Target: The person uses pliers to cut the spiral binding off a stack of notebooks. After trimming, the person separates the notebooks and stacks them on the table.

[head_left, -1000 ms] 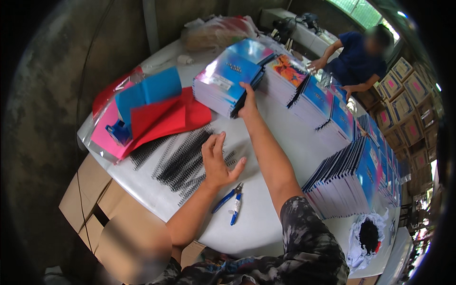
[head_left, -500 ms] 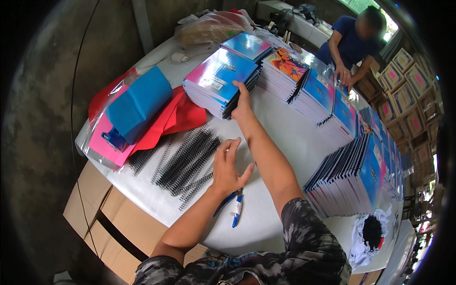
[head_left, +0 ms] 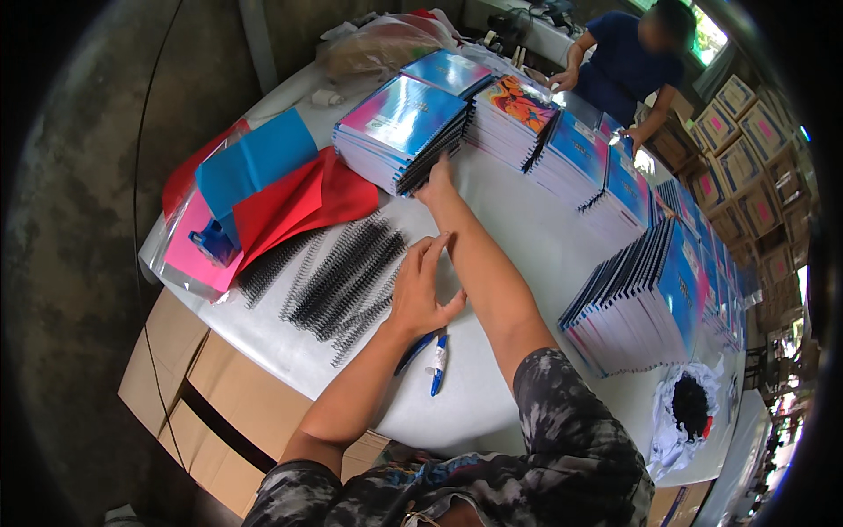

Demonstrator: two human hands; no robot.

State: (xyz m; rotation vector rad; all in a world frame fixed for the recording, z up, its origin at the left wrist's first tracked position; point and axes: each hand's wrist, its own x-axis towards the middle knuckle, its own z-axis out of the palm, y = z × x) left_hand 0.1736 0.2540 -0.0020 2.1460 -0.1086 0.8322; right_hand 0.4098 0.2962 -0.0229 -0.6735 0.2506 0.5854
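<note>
My right hand (head_left: 436,178) reaches far across the white table (head_left: 544,255), fingertips touching the side of a stack of spiral-bound notebooks (head_left: 399,127) with blue and pink covers. My left hand (head_left: 420,285) hovers open, fingers spread, just right of a row of several black spiral binding coils (head_left: 338,272) lying on the table. It holds nothing. Two blue pens (head_left: 430,356) lie below that hand near the table's front edge.
Red, blue and pink plastic cover sheets (head_left: 255,198) lie at the left. More notebook stacks (head_left: 571,149) and upright rows (head_left: 650,299) fill the right. Another person (head_left: 628,61) works at the far side. Cardboard boxes (head_left: 184,386) sit below the table; a bag (head_left: 689,413) lies at right.
My left hand has lifted off the coils and drawn slightly right. My right hand stays at the notebook stack's edge. The view has shifted closer.
</note>
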